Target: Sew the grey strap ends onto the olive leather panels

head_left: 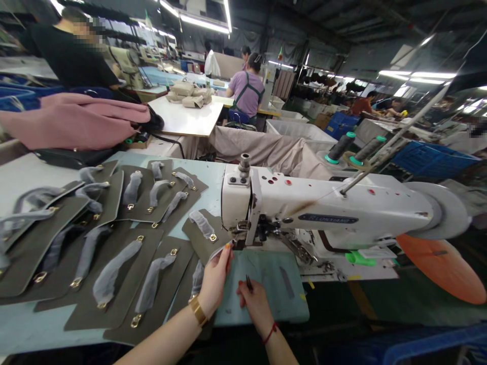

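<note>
My left hand (217, 278), with a gold band at the wrist, pinches the edge of a dark piece beside the needle area of a white sewing machine (335, 203). Closed fingers of my right hand (254, 300) hold a thin dark pointed tool (249, 283) over the pale green machine bed (266, 268). A dark olive panel (198, 241) with a wrapped handle (202, 224) and gold buckle lies just left of the needle area. More such panels (125, 284) overlap across the table on the left.
Two dark thread cones (340, 147) stand behind the machine. Pink material (76, 121) lies at the back left. A blue crate (433, 158) is at the right and an orange disc (443, 268) below the handwheel. People (247, 88) sit at other tables behind.
</note>
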A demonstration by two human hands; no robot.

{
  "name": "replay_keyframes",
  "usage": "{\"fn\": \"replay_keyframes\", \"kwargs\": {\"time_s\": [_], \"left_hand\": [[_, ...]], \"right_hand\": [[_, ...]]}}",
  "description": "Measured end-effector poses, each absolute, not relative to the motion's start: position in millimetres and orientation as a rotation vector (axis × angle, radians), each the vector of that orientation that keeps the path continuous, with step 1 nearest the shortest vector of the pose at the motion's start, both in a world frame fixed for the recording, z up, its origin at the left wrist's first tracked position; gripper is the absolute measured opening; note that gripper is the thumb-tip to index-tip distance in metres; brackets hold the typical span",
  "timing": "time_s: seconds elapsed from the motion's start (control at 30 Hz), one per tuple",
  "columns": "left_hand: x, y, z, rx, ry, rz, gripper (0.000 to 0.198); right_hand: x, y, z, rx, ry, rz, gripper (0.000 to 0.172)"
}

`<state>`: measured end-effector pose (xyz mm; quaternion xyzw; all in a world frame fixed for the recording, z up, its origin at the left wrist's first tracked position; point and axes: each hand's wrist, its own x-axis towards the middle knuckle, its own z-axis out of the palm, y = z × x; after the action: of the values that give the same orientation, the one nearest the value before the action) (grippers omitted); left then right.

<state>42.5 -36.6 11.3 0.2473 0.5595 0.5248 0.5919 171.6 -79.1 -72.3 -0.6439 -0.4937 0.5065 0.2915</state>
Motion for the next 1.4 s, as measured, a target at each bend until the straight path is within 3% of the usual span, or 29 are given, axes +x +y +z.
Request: {"fn": "replay_keyframes", "kwargs": {"time_s": [0.23, 0.47, 0.6, 0.73, 0.83, 1.17, 1.4], "left_hand": [[-29, -93, 23, 0.345, 1.339, 1.311, 0.05], [-83, 3, 15, 1.446, 1.425, 1.004, 0.039], [-89, 59, 3, 2.162, 1.199, 0.787, 0.046], [-86, 81, 7, 2.513, 0.866, 0.57, 0.056], [-85, 83, 15, 2.647, 0.753, 0.534, 0.061], [-87, 96, 46, 2.814, 0.548, 0.424, 0.048], [-87, 93, 55, 2.851, 0.549, 0.399, 0.049]], "right_hand": [[170, -80, -69, -1.731, -1.299, 1.362, 0.034], [168, -80, -66, -1.758, -1.324, 1.331, 0.036], [165, -81, -70, -1.753, -1.284, 1.306, 0.036], [163, -82, -74, -1.771, -1.247, 1.282, 0.036], [162, -82, -73, -1.789, -1.268, 1.245, 0.037], [159, -83, -63, -1.798, -1.261, 1.235, 0.037], [123, -49, 1, -1.477, -1.269, 1.011, 0.044]]}}
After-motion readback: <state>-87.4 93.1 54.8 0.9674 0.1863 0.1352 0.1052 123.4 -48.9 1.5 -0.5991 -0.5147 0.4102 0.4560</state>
